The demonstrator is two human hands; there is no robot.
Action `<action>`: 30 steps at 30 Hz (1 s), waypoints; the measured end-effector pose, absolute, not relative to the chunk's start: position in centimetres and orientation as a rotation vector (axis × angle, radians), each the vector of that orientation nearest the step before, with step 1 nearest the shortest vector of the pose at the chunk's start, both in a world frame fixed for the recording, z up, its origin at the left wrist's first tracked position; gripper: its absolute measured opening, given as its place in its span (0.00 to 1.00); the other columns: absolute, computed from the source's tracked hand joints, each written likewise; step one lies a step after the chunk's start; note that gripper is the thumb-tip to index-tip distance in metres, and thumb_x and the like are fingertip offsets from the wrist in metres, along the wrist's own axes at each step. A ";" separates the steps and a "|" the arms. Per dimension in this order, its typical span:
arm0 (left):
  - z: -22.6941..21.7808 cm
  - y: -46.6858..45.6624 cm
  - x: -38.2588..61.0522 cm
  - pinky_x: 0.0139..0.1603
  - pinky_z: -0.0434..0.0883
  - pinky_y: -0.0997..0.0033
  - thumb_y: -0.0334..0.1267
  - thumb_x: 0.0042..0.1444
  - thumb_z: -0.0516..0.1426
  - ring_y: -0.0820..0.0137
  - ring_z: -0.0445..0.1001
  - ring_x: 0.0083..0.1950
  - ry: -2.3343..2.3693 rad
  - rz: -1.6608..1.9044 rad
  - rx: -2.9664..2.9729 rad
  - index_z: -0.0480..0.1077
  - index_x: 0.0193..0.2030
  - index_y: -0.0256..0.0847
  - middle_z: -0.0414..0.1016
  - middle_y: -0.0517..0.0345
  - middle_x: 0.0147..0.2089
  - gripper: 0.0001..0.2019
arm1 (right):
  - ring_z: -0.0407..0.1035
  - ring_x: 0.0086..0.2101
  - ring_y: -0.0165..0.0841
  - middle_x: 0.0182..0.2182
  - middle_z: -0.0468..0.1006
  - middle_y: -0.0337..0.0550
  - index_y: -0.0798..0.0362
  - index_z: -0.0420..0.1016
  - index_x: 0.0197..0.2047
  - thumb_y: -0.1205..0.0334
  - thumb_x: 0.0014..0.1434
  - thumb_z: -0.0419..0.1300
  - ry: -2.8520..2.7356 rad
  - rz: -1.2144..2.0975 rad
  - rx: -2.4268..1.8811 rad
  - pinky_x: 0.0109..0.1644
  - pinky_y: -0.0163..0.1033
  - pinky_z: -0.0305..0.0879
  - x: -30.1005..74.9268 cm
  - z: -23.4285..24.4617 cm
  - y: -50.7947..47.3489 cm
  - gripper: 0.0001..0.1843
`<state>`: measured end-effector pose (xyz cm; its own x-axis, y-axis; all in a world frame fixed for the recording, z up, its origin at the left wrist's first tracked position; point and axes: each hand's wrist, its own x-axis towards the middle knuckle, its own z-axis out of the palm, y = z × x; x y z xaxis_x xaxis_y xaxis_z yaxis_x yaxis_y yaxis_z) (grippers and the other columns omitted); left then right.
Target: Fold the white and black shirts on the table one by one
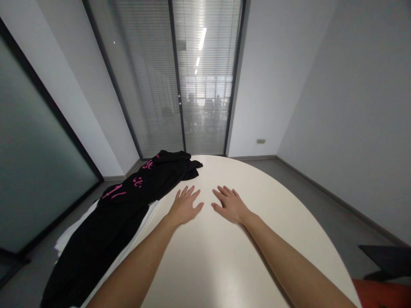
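Black garment (128, 214), pink print: lies along the left of the pale surface (212, 256), long axis running near-left to far-middle, partly over white cloth (75, 229). Left hand (185, 206): nearer, fingers spread, empty; garment just beyond and leftward. Right hand (230, 205): spread, empty, farther from it.

Blk garment (128, 214) w/ pink print (138, 183); wht cloth (75, 229); tabletop (215, 252) off-wht; blinds (154, 55) grey, horiz. stripes; floor (305, 192) dk grey.
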<state>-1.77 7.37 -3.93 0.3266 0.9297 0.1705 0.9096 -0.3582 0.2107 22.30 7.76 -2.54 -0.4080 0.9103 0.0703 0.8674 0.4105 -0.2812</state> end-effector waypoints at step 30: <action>-1.2 6.7 -1.0 0.73 0.49 0.43 0.32 0.62 0.49 0.53 0.60 0.69 2.159 1.074 2.572 0.56 0.69 0.27 0.58 0.40 0.72 0.28 | 0.42 0.71 0.51 0.72 0.50 0.51 0.48 0.56 0.73 0.39 0.67 0.49 -2.441 0.271 -1.560 0.71 0.61 0.37 22.3 -2.9 7.9 0.38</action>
